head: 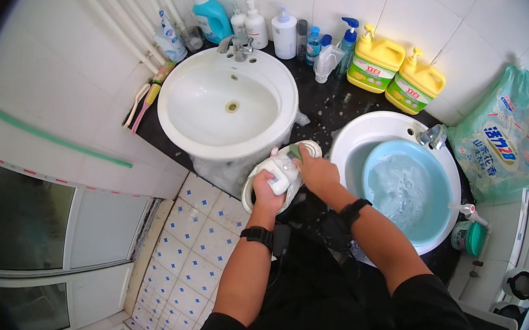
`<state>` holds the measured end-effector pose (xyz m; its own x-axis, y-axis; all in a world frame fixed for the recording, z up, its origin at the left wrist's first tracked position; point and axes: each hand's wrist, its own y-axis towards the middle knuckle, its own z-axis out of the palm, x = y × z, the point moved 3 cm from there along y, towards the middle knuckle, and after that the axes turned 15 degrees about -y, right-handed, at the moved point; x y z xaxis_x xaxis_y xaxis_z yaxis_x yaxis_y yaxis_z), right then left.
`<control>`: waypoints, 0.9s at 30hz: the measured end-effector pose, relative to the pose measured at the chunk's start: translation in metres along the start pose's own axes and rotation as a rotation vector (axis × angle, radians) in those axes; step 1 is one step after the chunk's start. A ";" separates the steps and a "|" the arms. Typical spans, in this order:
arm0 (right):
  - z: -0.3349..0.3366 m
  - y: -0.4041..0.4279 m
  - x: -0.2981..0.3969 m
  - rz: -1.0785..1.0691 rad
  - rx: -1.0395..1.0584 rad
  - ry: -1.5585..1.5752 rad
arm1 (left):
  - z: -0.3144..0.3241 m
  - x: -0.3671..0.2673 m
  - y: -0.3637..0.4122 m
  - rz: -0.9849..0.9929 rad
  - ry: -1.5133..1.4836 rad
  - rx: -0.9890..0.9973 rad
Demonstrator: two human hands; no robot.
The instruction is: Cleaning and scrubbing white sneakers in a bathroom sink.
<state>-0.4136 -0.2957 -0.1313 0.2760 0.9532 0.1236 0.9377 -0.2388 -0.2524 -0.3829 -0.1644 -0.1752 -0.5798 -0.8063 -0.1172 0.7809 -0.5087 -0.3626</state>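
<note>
A white shoe (247, 195) lies at the front edge of the black countertop, between the two washbasins, its toe turned away from me. My left hand (268, 192) grips it around the opening, with the thumb on a white padded part, probably the tongue, that bears a small grey label. In my right hand (315, 171) is a green scrubber (297, 152), pressed against the shoe near the toe. Whether it is a brush or a sponge is hard to tell, as my fingers cover most of it. Suds coat the shoe's upper.
To the left is a white washbasin (191, 122); to the right, another basin (345, 140) holds a light-blue tub (367, 176) of sudsy water. Bottles and yellow detergent jugs (379, 56) line the wall. A green detergent bag (514, 120) stands far right. Brushes (144, 107) rest at the left edge.
</note>
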 end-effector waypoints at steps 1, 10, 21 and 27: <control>0.001 0.002 -0.001 0.004 -0.004 -0.002 | 0.001 0.003 0.001 -0.004 0.000 0.004; 0.010 0.011 -0.009 0.094 -0.013 0.249 | 0.002 0.001 -0.010 0.014 0.177 0.067; -0.013 -0.046 0.016 -0.058 -0.480 0.676 | 0.069 0.011 -0.012 -0.172 0.361 -0.021; -0.003 0.004 0.006 0.163 -0.344 0.818 | 0.024 0.005 0.006 -0.045 0.522 -0.100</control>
<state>-0.4076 -0.2912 -0.1283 0.3519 0.5044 0.7885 0.8486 -0.5274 -0.0414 -0.3752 -0.1787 -0.1557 -0.6708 -0.5139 -0.5347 0.7413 -0.4875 -0.4614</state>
